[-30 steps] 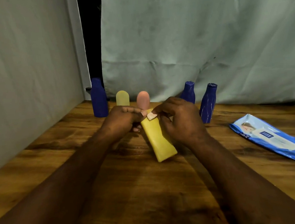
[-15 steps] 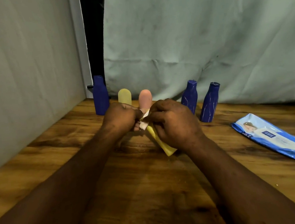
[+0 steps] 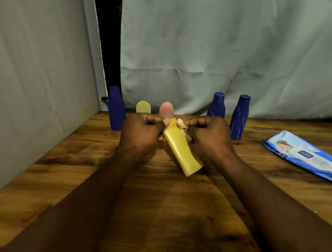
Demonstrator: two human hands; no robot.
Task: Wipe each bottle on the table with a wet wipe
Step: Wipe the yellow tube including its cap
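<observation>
At the left edge we see a grey wall [image 3: 26, 77] meeting a wooden table [image 3: 169, 216]. Toward eleven o'clock on the tabletop, a tall blue bottle [image 3: 116, 108] stands upright in the corner. Just beside it, toward three o'clock, come a pale yellow bottle [image 3: 143, 107] and then a pink bottle [image 3: 166, 109], with only their rounded tops showing above the knuckles.

At the centre, the left hand [image 3: 141, 134] is curled around the cap end of a yellow bottle [image 3: 181, 150] and grasps it from its ten o'clock side. We see the bottle tilted between the two hands, cap toward eleven o'clock and base toward five o'clock, low over the wood. We cannot tell whether the base touches the table.

At the bottle's two o'clock side, the right hand [image 3: 212, 136] pinches a crumpled wet wipe [image 3: 182, 124] between thumb and fingers. The wipe is pressed against the bottle's shoulder, just below the cap.

Behind the right hand stands an inner blue bottle [image 3: 216, 106]. An outer blue bottle [image 3: 239, 117] is near it toward four o'clock, and the two are apart. A pale green cloth [image 3: 224, 40] hangs behind the row.

Toward three o'clock, well apart from the hands, a blue wipes pack [image 3: 308, 157] lies flat on the table.
</observation>
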